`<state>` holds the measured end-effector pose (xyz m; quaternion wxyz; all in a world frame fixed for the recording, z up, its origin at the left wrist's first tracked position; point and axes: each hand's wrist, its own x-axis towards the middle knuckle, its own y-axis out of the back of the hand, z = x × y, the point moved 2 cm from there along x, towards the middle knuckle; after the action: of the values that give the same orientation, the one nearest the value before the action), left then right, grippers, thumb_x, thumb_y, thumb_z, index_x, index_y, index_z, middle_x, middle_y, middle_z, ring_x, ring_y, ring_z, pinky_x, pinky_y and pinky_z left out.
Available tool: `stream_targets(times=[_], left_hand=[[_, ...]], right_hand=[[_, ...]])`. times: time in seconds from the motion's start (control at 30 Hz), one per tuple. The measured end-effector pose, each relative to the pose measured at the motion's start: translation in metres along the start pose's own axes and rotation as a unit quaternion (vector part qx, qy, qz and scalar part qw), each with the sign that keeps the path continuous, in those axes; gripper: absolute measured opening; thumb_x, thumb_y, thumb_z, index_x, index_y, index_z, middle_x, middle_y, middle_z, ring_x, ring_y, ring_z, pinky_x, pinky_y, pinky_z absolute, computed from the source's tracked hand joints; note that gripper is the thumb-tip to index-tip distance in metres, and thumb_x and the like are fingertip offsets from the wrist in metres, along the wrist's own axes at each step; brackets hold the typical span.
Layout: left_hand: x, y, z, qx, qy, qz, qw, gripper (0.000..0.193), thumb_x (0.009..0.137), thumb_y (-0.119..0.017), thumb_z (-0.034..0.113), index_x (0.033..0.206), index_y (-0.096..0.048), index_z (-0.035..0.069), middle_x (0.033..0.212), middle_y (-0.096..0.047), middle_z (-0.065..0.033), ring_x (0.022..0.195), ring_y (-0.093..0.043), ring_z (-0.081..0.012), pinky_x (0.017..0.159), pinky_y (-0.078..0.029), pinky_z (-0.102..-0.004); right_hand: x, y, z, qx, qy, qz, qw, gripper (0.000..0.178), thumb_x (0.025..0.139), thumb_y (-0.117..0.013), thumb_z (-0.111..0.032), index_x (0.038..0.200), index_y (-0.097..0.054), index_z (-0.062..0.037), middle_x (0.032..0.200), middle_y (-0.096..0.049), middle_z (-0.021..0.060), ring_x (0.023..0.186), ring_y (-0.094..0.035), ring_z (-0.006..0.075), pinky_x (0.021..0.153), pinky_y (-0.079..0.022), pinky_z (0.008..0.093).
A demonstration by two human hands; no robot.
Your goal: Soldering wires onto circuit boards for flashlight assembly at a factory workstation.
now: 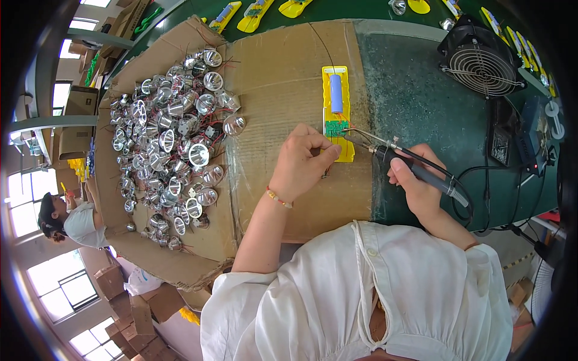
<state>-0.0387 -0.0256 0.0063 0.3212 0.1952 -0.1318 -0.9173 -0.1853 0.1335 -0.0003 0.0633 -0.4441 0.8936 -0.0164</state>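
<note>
On the cardboard in front of me lies a long yellow plastic housing (345, 154). It carries a blue-purple cylindrical battery (336, 94) and a small green circuit board (333, 127), joined by reddish wires. My left hand (303, 159) is at the housing's lower left side, thumb and fingertips pinched together. What they pinch is too small to make out; a small dark bit shows just below them. My right hand (421, 183) grips a soldering iron (425, 173) with a thin curved metal tube fixed along it. The iron's tip is at the board's lower right edge.
A cardboard box (159, 259) full of silvery reflector cups (198, 154) with wires stands at left. A black fan (481, 67) sits at back right, with cables (486, 186) below it. More yellow housings (256, 15) line the far edge. Another person (84, 225) is at far left.
</note>
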Motion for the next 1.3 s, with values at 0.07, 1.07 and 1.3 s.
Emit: stream_targets(times=[0.07,1.07,1.3], left_hand=[[0.0,0.001,-0.002,-0.008,0.006,-0.005,1.0,0.013,0.08,-0.063,0.006,0.074,-0.061,-0.005,0.084,-0.043,-0.0043,0.06,-0.052,-0.0086,0.051,-0.044,-0.021],[0.048,0.006,0.026,0.168,0.001,0.041,0.985,0.015,0.073,-0.061,0.015,0.071,-0.065,0.001,0.057,-0.06,-0.0118,0.051,-0.059,-0.0144,0.052,-0.047,-0.0275],[0.08,0.013,0.051,0.26,-0.012,0.052,0.964,0.017,0.073,-0.056,0.017,0.068,-0.065,0.004,0.056,-0.06,-0.0108,0.049,-0.059,-0.0245,0.05,-0.047,-0.0312]], right_hand=[[0.001,-0.002,-0.001,0.016,-0.015,0.007,1.0,0.015,0.079,-0.064,-0.007,0.086,-0.052,0.0009,0.07,-0.06,0.0082,0.06,-0.057,0.0097,0.052,-0.048,0.0222],[-0.004,0.058,0.006,0.034,0.007,0.129,0.991,0.016,0.081,-0.062,-0.008,0.087,-0.05,0.0013,0.069,-0.059,0.0089,0.058,-0.056,0.0111,0.053,-0.047,0.0228],[0.003,0.07,0.015,0.065,-0.018,0.156,0.986,0.016,0.081,-0.061,-0.007,0.09,-0.05,0.0011,0.069,-0.058,0.0092,0.057,-0.056,0.0116,0.053,-0.048,0.0238]])
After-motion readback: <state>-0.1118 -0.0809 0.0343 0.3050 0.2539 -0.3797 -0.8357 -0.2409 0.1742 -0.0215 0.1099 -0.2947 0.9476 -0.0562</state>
